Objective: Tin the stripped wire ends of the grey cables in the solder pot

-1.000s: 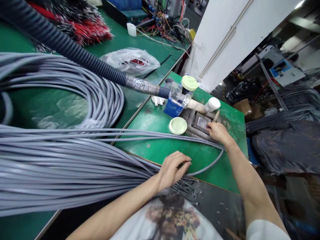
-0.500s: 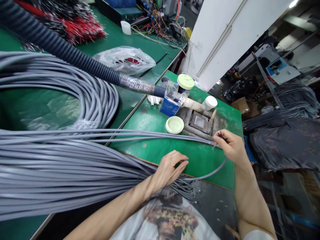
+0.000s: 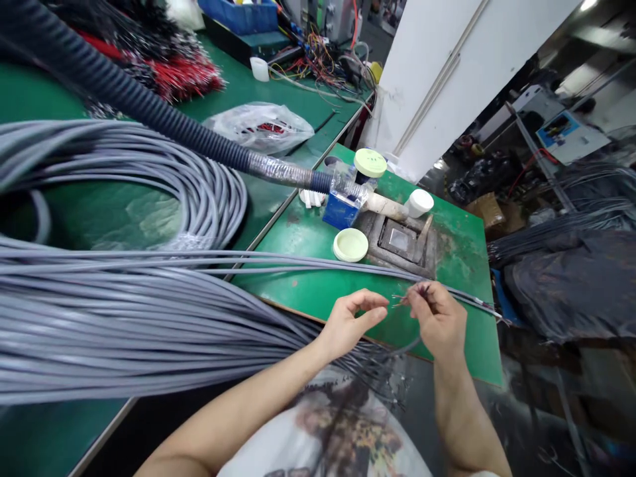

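My right hand (image 3: 437, 315) pinches the end of a grey cable (image 3: 411, 344), whose thin stripped wires (image 3: 399, 301) stick out to the left of the fingertips. Just left of those wires is my left hand (image 3: 354, 321), thumb and fingers apart with nothing between them. Several grey cables (image 3: 298, 263) lie across the green board behind my hands, their stripped ends at the board's right edge. A thick bundle of grey cables (image 3: 149, 331) spreads to the left, its ends under and beside my left wrist.
A solder pot (image 3: 399, 240) sits behind my hands, with a hose (image 3: 199, 138) leading to it. Around it stand a pale green lid (image 3: 350, 245), a blue box (image 3: 341, 209) and a white jar (image 3: 420, 202). Coiled cable (image 3: 213, 199) lies at left.
My right hand has moved left, toward my body, with the wire end in it. My left hand has risen slightly and turned toward it. The stripped ends of the lying cables now show.
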The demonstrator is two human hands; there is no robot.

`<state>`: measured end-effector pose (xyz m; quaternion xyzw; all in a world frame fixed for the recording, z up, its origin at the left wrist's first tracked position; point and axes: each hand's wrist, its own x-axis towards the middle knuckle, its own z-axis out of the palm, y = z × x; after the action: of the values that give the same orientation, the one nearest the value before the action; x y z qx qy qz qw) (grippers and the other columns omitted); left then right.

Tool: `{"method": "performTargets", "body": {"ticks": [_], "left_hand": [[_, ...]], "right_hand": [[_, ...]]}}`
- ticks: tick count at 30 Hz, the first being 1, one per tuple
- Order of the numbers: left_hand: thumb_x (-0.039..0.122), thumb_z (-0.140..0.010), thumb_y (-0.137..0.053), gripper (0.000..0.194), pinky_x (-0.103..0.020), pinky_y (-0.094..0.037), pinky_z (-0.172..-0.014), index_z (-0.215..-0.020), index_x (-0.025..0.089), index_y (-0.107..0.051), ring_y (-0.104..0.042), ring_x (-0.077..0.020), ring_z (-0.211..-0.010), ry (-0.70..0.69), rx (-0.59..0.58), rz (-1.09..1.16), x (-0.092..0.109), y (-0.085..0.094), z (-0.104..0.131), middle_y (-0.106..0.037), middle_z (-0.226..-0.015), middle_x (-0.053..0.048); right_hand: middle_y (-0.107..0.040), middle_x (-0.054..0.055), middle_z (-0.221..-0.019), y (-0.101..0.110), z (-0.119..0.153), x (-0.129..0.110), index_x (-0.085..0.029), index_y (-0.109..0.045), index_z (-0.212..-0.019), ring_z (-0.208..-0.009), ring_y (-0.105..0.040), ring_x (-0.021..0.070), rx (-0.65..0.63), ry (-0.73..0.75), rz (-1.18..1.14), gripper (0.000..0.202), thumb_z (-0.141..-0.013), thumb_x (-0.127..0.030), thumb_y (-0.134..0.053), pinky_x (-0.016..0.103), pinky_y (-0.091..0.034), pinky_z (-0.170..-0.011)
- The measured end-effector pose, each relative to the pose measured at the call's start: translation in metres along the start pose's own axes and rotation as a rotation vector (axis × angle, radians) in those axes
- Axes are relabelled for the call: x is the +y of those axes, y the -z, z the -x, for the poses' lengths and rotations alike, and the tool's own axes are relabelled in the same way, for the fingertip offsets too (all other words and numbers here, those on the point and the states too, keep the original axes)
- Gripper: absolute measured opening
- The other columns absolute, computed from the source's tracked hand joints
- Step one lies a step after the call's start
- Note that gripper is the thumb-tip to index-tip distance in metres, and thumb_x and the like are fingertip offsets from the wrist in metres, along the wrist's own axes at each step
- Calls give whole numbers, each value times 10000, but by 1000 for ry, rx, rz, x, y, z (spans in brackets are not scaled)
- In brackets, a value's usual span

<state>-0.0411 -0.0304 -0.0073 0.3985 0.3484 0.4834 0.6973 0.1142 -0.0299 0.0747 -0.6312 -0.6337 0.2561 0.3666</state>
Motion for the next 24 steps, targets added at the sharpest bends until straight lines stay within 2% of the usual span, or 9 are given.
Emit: {"method": "performTargets", "body": {"ticks": [5,10,14,17,19,24], "left_hand": [[398,-706,-763,317,-280,-489,-734,-862,134,-681,-621,-155,-755,65,4,190,11,-11,0,-684,-805,-50],[408,-699,-761,290,-271,-491,-733,-752,137,-672,-610,-136,-711,64,68,238,15,-17,-1,-680,-739,-26],[396,-693,-763,274,-250,-470,-691,-714,139,-671,-579,-122,-672,33,113,223,16,-17,0,-666,-697,-15],[409,-708,-746,283,-255,-465,-682,-715,138,-667,-575,-129,-670,21,110,191,19,-16,1,-665,-697,-21],[410,-734,-724,280,-255,-459,-677,-716,136,-668,-568,-130,-668,-18,109,131,20,-15,3,-661,-700,-27],[375,-776,-695,230,-268,-453,-704,-742,148,-697,-572,-143,-697,-139,137,-21,16,-12,5,-662,-720,-35]], "right_hand": [[-594,-29,-669,-3,9,2,-212,-616,-821,-569,-532,114,-19,46,40,128,-879,-323,-588,244,-420,-570],[-588,-21,-701,-7,14,5,-214,-607,-847,-620,-539,129,-75,33,-9,93,-881,-298,-587,259,-430,-612],[-588,4,-818,-10,15,3,-228,-579,-821,-763,-566,161,-139,129,-185,59,-872,-255,-592,289,-452,-688],[-573,7,-868,-9,16,3,-232,-537,-769,-795,-560,169,-190,204,-204,148,-798,-222,-682,295,-454,-694],[-567,2,-837,-8,16,4,-233,-526,-755,-768,-554,165,-161,193,-171,166,-790,-208,-686,292,-451,-681],[-557,-4,-773,-7,15,6,-238,-593,-780,-736,-538,162,-95,80,-116,66,-831,-245,-634,285,-440,-670]]}}
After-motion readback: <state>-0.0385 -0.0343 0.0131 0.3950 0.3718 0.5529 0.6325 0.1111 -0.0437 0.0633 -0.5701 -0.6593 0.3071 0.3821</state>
